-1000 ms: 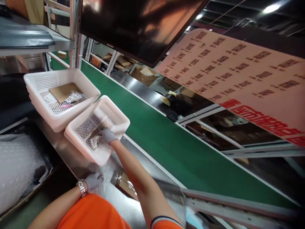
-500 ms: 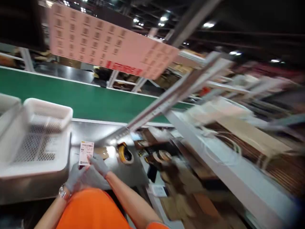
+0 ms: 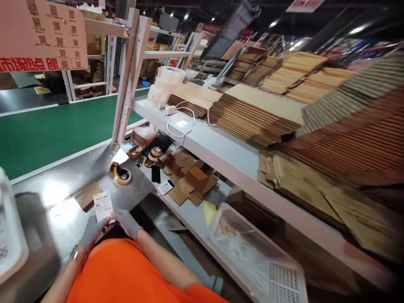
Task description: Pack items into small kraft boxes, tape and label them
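Head view shows left hand (image 3: 90,230) and right hand (image 3: 127,223) clamped on a printed slip (image 3: 102,205) (by its lower end).

- Label (image 3: 102,204): smooth printed paper;
- left hand (image 3: 90,232), right hand (image 3: 127,223): gloved in matt cloth;
- near bench (image 3: 38,181): glossy metal;
- left basket (image 3: 15,235): smooth plastic;
- right cardboard stack (image 3: 249,120): matt, ridged edges
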{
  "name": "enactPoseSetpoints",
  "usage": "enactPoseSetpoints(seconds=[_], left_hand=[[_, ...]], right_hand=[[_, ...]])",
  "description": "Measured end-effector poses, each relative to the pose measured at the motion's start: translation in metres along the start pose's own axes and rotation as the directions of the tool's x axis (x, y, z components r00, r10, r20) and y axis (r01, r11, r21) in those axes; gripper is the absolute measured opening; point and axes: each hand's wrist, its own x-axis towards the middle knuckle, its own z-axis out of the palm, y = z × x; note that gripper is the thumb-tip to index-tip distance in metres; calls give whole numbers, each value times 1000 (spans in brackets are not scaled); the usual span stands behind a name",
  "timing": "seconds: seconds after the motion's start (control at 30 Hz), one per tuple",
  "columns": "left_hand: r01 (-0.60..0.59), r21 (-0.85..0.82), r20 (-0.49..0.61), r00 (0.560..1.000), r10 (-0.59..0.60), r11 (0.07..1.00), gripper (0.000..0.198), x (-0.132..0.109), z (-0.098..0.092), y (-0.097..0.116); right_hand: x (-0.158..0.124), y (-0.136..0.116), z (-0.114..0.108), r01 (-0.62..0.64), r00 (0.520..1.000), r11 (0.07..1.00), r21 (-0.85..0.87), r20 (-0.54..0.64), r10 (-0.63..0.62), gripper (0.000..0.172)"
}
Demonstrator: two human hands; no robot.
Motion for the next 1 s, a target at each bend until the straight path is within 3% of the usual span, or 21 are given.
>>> enactPoseSetpoints(seconds=[0.2, 0.43, 0.67, 0.83, 1.0], left_hand=[[-5, -165, -68, 998, -6, 986, 58, 2, 64, -5], [25, -80, -83, 996, -31, 997, 47, -5, 136, -22], [33, -45, -52, 998, -35, 998, 57, -11, 209, -28], [78, -33, -35, 996, -79, 996, 60, -10, 241, -40], [87, -45, -20, 996, -88, 995, 62, -10, 260, -47]], right_hand=[[-44, -13, -69, -98, 995, 982, 162, 52, 91, 57], [-80, 0, -135, -103, 995, 966, 237, 17, 102, 64], [-114, 10, -199, -98, 995, 963, 251, -1, 101, 61], [-135, 20, -228, -110, 992, 954, 280, -36, 125, 60], [-146, 24, -242, -96, 988, 947, 308, -82, 127, 61]])
